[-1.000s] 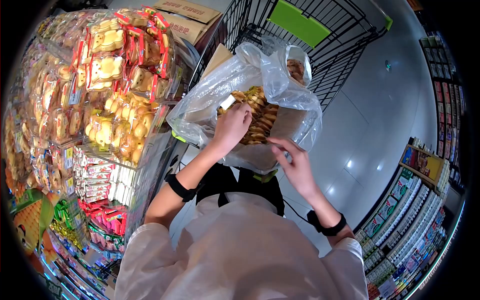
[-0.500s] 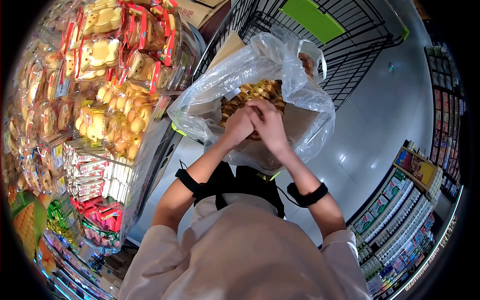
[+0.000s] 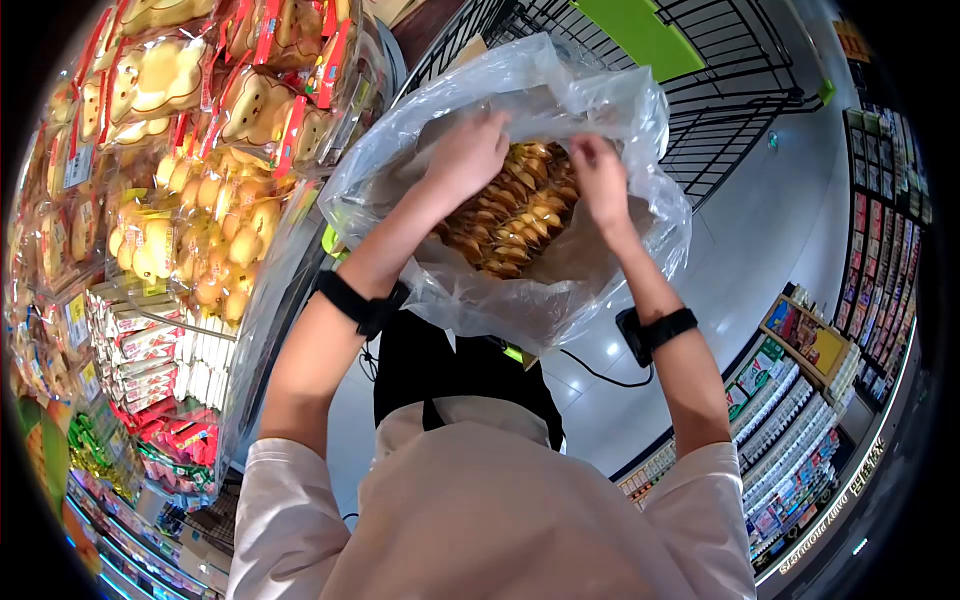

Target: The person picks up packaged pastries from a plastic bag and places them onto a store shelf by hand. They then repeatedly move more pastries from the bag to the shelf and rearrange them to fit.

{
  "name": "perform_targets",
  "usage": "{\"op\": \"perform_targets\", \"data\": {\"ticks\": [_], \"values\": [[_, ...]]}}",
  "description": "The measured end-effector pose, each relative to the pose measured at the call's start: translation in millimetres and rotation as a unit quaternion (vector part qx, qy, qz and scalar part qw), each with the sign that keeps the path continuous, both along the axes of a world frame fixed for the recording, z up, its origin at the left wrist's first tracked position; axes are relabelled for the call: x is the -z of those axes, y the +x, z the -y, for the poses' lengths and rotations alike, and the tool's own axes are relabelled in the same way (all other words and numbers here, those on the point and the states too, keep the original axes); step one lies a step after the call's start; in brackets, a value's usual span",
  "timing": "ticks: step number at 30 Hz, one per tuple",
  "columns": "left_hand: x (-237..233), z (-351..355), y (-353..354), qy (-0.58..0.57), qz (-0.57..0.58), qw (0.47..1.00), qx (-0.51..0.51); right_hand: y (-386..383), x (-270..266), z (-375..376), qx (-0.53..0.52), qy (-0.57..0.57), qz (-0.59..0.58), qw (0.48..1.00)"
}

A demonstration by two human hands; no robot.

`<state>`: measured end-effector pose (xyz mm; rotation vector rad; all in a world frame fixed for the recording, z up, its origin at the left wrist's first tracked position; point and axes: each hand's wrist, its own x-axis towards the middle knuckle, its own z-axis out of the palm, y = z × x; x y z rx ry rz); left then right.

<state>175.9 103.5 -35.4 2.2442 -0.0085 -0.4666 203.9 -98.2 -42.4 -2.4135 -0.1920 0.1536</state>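
A clear plastic bag (image 3: 350, 185) lines an opened cardboard box (image 3: 590, 240) in front of me, its rim spread wide. Inside lies a pack of golden-brown, shell-shaped pastries (image 3: 515, 215), stacked in rows under clear wrap. My left hand (image 3: 470, 155) reaches in over the pack's upper left side, its fingertips blurred and partly turned away. At the pack's upper right, my right hand (image 3: 602, 182) has its fingers curled together; what is in them, if anything, I cannot tell. Both forearms carry black straps.
The box rests against a black wire shopping cart (image 3: 735, 140) with a green panel (image 3: 640, 38). Left of me rises a display of packaged pastries (image 3: 160, 85) and white-wrapped snacks (image 3: 150, 345). A shelf of dairy cartons (image 3: 800, 440) stands at the right across the floor (image 3: 740, 240).
My hands, together over the pastries before, have moved apart to either side. The plastic bag's mouth is spread wider, and more of the pastry pack shows.
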Motion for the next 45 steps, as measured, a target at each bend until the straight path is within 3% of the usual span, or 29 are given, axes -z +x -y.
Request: {"op": "perform_targets", "data": {"ticks": [2,3,4,5,6,7,8,11,14,16,17,18,19,23,26,29,30,33,36,40,43,45], "values": [[20.0,6.3,-41.7,0.047,0.032,0.991,0.121,-35.4,10.7,-9.4,-0.057,-0.041,-0.089,0.994],[43.4,12.1,-73.6,0.083,0.056,0.976,0.195,-52.7,18.1,-11.5,-0.126,-0.078,-0.193,0.970],[72.6,12.8,-113.2,0.129,0.105,0.954,0.248,-77.6,30.2,-5.3,-0.220,-0.047,-0.219,0.949],[89.2,13.2,-145.0,0.173,0.153,0.926,0.300,-92.8,27.8,-7.5,-0.313,-0.181,-0.330,0.872],[49.1,14.2,-139.5,0.167,-0.002,0.921,0.352,-119.7,30.0,2.8,-0.341,-0.192,-0.328,0.860],[28.6,15.2,-140.9,0.162,-0.079,0.909,0.377,-137.1,28.8,10.4,-0.373,-0.244,-0.391,0.805],[8.2,16.2,-142.4,0.160,-0.155,0.890,0.397,-156.7,32.6,23.4,-0.373,-0.197,-0.427,0.800],[16.9,11.3,-182.6,0.172,-0.110,0.899,0.388,-161.3,-0.4,15.7,-0.435,-0.251,-0.489,0.713],[21.5,7.0,-200.1,0.174,0.007,0.921,0.348,-176.2,62.5,27.7,-0.419,-0.165,-0.559,0.696],[24.7,7.2,-207.9,0.151,0.044,0.938,0.310,-132.6,39.1,-12.8,-0.454,-0.154,-0.467,0.743],[21.6,6.9,-205.6,0.146,0.018,0.935,0.322,-127.4,72.1,-18.2,-0.452,-0.145,-0.406,0.781],[15.3,6.9,-199.7,0.140,-0.009,0.932,0.334,-109.1,68.8,-34.2,-0.406,-0.119,-0.403,0.812],[12.9,6.8,-196.9,0.134,-0.036,0.928,0.346,-94.1,81.2,-53.9,-0.413,-0.146,-0.401,0.804],[27.1,9.7,-210.4,0.097,0.053,0.953,0.282,-67.4,116.9,-79.6,-0.422,-0.316,-0.381,0.759],[34.6,13.0,-212.4,0.044,0.082,0.967,0.237,-86.7,170.1,-36.2,-0.384,-0.349,-0.378,0.767],[32.6,10.7,-209.4,0.004,0.067,0.975,0.211,-124.3,211.8,-3.2,-0.276,-0.382,-0.361,0.805],[30.3,10.9,-207.9,0.016,0.070,0.975,0.210,-120.3,194.3,-14.4,-0.279,-0.430,-0.453,0.729],[29.5,12.5,-207.0,0.030,0.083,0.975,0.202,-151.3,187.1,-33.5,-0.097,-0.517,-0.301,0.796],[30.0,10.9,-207.1,0.021,0.086,0.977,0.194,-144.7,181.1,-39.7,-0.064,-0.519,-0.349,0.778],[30.7,16.3,-205.2,0.040,0.022,0.984,0.170,-123.7,171.6,-39.2,-0.233,-0.482,-0.385,0.752],[30.2,17.8,-186.5,-0.071,-0.148,0.986,0.019,-107.0,154.4,-43.0,-0.311,-0.488,-0.335,0.743],[44.0,16.2,-182.9,-0.134,-0.128,0.982,-0.046,-97.1,131.7,-49.5,-0.324,-0.495,-0.320,0.740]]}}
